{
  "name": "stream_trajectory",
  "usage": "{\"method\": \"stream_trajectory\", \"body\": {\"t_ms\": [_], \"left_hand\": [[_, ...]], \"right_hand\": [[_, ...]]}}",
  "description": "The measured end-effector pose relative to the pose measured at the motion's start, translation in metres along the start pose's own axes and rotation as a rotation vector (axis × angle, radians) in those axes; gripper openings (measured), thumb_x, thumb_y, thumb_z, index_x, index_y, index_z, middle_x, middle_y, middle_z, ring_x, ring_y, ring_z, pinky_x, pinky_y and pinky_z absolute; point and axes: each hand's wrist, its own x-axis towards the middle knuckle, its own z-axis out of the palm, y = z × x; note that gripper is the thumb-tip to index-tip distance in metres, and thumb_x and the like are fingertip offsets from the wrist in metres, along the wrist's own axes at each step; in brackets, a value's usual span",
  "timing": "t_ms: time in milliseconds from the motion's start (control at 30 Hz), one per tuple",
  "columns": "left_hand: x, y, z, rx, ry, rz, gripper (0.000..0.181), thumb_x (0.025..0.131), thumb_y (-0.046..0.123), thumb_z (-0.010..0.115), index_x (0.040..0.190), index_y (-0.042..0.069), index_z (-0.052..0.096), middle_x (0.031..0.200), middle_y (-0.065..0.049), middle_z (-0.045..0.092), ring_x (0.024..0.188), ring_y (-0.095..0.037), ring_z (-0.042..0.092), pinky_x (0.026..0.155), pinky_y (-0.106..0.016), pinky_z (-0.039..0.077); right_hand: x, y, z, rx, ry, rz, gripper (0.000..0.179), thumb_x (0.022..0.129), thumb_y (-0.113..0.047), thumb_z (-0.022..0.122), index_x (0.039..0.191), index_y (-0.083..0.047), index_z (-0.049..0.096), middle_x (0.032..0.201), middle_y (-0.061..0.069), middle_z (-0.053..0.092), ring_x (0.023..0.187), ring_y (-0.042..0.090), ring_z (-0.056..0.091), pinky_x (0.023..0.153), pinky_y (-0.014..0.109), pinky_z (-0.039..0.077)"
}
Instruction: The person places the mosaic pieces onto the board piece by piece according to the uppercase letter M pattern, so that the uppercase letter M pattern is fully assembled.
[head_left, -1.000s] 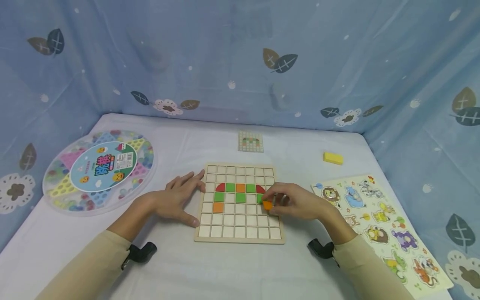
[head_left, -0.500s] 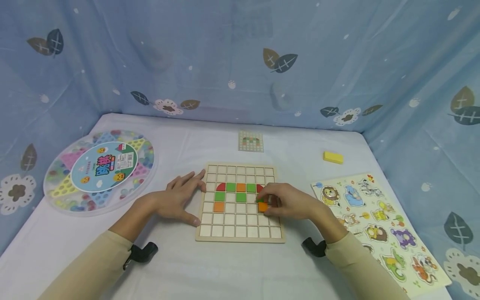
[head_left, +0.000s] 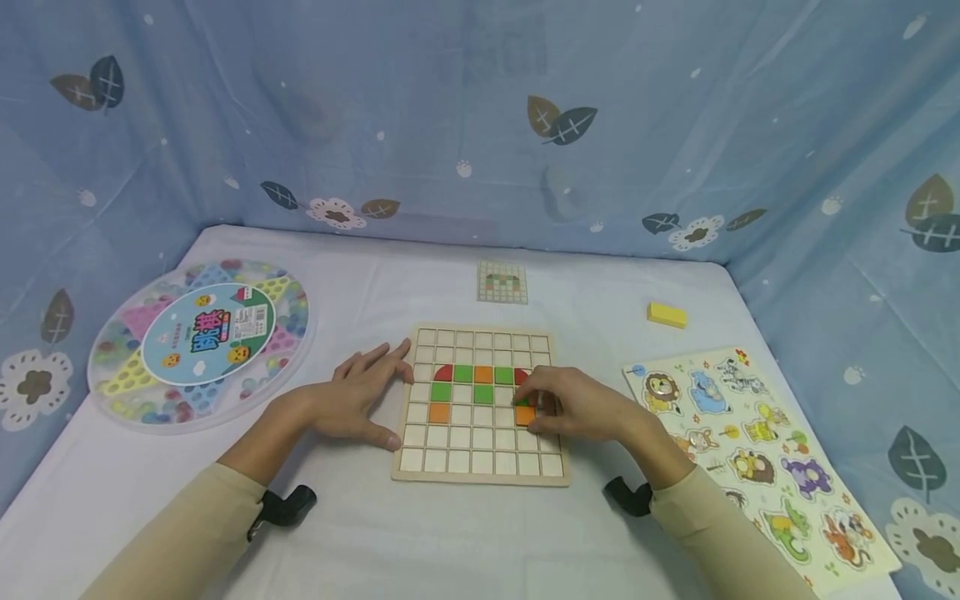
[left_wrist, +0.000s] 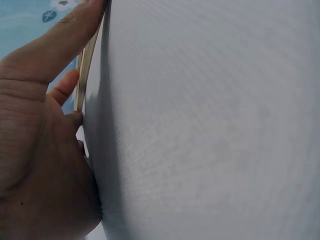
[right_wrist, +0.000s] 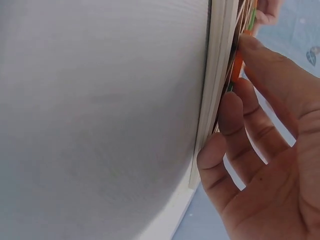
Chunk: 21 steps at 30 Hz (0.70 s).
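Observation:
A wooden grid board [head_left: 480, 479] lies on the white cloth in front of me. My left hand [head_left: 356, 400] rests along its left edge, thumb and fingers spread. At the board's right side my right hand [head_left: 581, 404] pinches an orange square tile [head_left: 525, 415] in a cell, the thumb on the near side. The right wrist view shows this orange tile [right_wrist: 237, 67] between thumb and fingers. Red corner pieces [head_left: 444, 372], green squares [head_left: 483, 393] and another orange square [head_left: 439, 412] sit in other cells. The right fingers partly cover a green tile and a red piece.
Behind the board lies a small pattern card [head_left: 502, 282]. A yellow block [head_left: 667, 315] is at the back right, above an animal puzzle board [head_left: 720, 433]. On the left is a round marble game set [head_left: 206, 329]. A blue curtain [head_left: 465, 125] surrounds the table.
My right hand has moved slightly left, bringing the orange tile into the cell below the right green tile; over the last half second it hardly shifts. The left hand stays in place.

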Motion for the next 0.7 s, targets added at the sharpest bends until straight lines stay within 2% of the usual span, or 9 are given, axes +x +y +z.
{"method": "stream_trajectory", "body": {"t_ms": [367, 567, 700], "left_hand": [[-0.0005, -0.0027, 0.0052, -0.034, 0.022, 0.007, 0.081, 0.074, 0.057, 0.087, 0.132, 0.026, 0.039, 0.174, -0.009, -0.004, 0.158, -0.039, -0.006, 0.12, -0.066, -0.003], [-0.0005, -0.0023, 0.0078, -0.03, 0.028, -0.001, 0.082, 0.074, 0.056, 0.087, 0.133, 0.026, 0.04, 0.174, -0.009, -0.002, 0.158, -0.039, -0.006, 0.12, -0.066, -0.003], [-0.0011, -0.0002, 0.0064, -0.008, 0.019, -0.012, 0.078, 0.077, 0.056, 0.084, 0.134, 0.025, 0.04, 0.174, -0.009, 0.002, 0.158, -0.041, -0.001, 0.12, -0.069, 0.002]], "right_hand": [[-0.0025, 0.0001, 0.0019, -0.018, -0.007, 0.01, 0.023, 0.091, -0.016, 0.079, 0.114, -0.015, 0.073, 0.102, -0.005, 0.066, 0.085, 0.015, 0.058, 0.076, 0.028, 0.052], [-0.0036, 0.0004, 0.0043, -0.039, -0.019, 0.03, 0.022, 0.092, -0.019, 0.078, 0.113, -0.016, 0.073, 0.105, -0.006, 0.065, 0.087, 0.014, 0.058, 0.078, 0.028, 0.052], [-0.0067, 0.0002, 0.0008, -0.045, 0.005, 0.032, 0.021, 0.093, -0.021, 0.078, 0.113, -0.016, 0.073, 0.107, -0.005, 0.067, 0.089, 0.012, 0.06, 0.079, 0.03, 0.053]]}}
